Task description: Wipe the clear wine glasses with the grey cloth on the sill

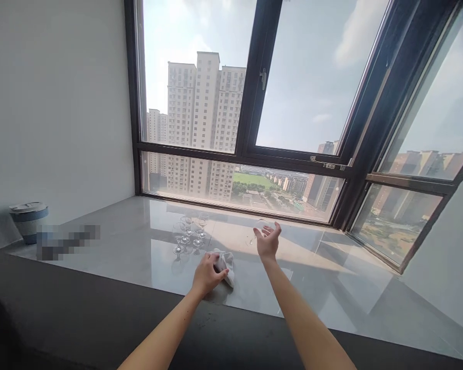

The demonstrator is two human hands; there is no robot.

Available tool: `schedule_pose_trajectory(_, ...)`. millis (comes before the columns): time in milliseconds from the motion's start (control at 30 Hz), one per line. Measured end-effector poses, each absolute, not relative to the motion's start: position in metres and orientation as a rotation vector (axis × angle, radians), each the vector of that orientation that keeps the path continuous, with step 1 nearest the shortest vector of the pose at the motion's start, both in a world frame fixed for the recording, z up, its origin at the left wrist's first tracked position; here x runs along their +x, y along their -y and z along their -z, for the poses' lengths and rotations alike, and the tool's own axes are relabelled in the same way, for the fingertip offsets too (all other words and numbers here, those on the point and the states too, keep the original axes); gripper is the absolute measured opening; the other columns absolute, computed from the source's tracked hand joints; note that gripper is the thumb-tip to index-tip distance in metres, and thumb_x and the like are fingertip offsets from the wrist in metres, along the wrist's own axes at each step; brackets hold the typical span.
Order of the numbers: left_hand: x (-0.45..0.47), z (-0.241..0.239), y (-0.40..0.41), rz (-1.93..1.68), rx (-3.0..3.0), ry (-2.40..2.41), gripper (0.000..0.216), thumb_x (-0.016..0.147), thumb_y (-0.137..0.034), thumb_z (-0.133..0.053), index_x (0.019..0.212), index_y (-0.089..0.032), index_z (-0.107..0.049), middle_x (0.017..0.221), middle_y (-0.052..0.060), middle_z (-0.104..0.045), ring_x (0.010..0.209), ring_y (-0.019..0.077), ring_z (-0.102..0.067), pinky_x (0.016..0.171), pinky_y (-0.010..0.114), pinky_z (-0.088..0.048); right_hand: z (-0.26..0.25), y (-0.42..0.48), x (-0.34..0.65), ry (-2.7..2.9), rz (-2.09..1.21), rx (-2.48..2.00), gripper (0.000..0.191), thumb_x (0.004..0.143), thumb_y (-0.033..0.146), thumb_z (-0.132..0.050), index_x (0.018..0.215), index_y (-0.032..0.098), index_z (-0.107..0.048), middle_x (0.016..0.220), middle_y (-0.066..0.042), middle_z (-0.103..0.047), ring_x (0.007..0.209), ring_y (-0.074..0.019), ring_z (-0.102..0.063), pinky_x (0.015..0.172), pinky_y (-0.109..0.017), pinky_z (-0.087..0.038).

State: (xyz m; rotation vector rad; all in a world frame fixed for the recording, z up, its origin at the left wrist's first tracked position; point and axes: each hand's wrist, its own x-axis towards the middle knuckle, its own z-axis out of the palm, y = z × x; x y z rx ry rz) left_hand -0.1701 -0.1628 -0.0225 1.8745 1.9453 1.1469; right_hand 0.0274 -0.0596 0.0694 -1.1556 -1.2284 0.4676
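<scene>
My left hand (206, 275) is closed on a white cloth (227, 266) that lies bunched on the grey window ledge (139, 241). My right hand (267, 240) is raised a little farther back, fingers curled round a clear stemmed glass (263, 226) held on its side. Three more clear stemmed glasses (188, 231) stand upright in a small group on the ledge, just left of and beyond my left hand.
A big dark-framed window (250, 103) runs along the back and right of the ledge. A blue and white lidded tub (28, 220) stands at the far left by the white wall. A dark counter edge (81, 318) lies nearest me.
</scene>
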Motion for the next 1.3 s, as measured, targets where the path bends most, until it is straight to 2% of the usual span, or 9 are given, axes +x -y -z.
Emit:
schedule_pose_trajectory(100, -0.169, 0.023, 0.163, -1.105, 1.955, -1.982, 0.036, 0.076, -0.047, -0.063, 0.103, -0.023, -0.063, 0.102, 0.006, -0.057, 0.099, 0.0228, -0.054, 0.082, 0.030, -0.041, -0.047, 0.033, 0.070, 1.273, -0.373, -1.361, 0.083, 0.073, 0.047, -0.062, 0.141, 0.024, -0.019, 0.122, -0.009, -0.059, 0.104, -0.0238, -0.061, 0.083, -0.034, -0.045)
schedule_pose_trajectory(267, -0.166, 0.023, 0.164, -1.103, 2.042, -2.010, 0.034, 0.076, -0.046, -0.063, 0.100, -0.022, -0.064, 0.097, 0.006, -0.056, 0.095, 0.0231, -0.053, 0.084, 0.032, -0.038, -0.020, 0.005, 0.108, 1.262, -0.321, -1.520, 0.085, 0.074, 0.046, -0.060, 0.142, 0.021, -0.017, 0.123, -0.011, -0.060, 0.105, -0.0247, -0.061, 0.081, -0.033, -0.044)
schedule_pose_trajectory(533, -0.159, 0.019, 0.165, -0.997, 2.096, -2.051, 0.032, 0.074, -0.049, -0.064, 0.090, -0.021, -0.062, 0.097, 0.007, -0.056, 0.099, 0.0250, -0.051, 0.085, 0.033, -0.037, -0.003, -0.025, 0.111, 1.244, -0.357, -1.551, 0.085, 0.073, 0.045, -0.062, 0.142, 0.018, -0.019, 0.123, -0.012, -0.061, 0.107, -0.0265, -0.061, 0.084, -0.036, -0.044)
schedule_pose_trajectory(833, -0.157, 0.016, 0.167, -0.964, 2.109, -2.058, 0.031, 0.073, -0.048, -0.065, 0.088, -0.021, -0.061, 0.096, 0.007, -0.056, 0.097, 0.0243, -0.052, 0.085, 0.034, -0.037, 0.001, -0.056, 0.118, 1.244, -0.426, -1.534, 0.086, 0.071, 0.044, -0.063, 0.141, 0.016, -0.020, 0.129, -0.014, -0.058, 0.114, -0.0279, -0.058, 0.090, -0.037, -0.043)
schedule_pose_trajectory(1000, -0.156, 0.015, 0.168, -0.966, 2.118, -2.089, 0.029, 0.072, -0.047, -0.065, 0.086, -0.022, -0.059, 0.093, 0.005, -0.055, 0.094, 0.0235, -0.052, 0.083, 0.034, -0.038, 0.000, -0.072, 0.123, 1.234, -0.499, -1.504, 0.087, 0.066, 0.047, -0.064, 0.138, 0.020, -0.022, 0.131, -0.012, -0.056, 0.115, -0.0274, -0.057, 0.091, -0.037, -0.044)
schedule_pose_trajectory(1300, -0.156, 0.018, 0.167, -0.968, 2.126, -2.088, 0.031, 0.071, -0.049, -0.065, 0.086, -0.022, -0.059, 0.094, 0.005, -0.055, 0.095, 0.0236, -0.052, 0.084, 0.034, -0.038, 0.001, -0.091, 0.134, 1.211, -0.661, -1.381, 0.100, 0.056, 0.051, -0.067, 0.138, 0.021, -0.018, 0.133, -0.015, -0.053, 0.117, -0.0262, -0.057, 0.090, -0.035, -0.048)
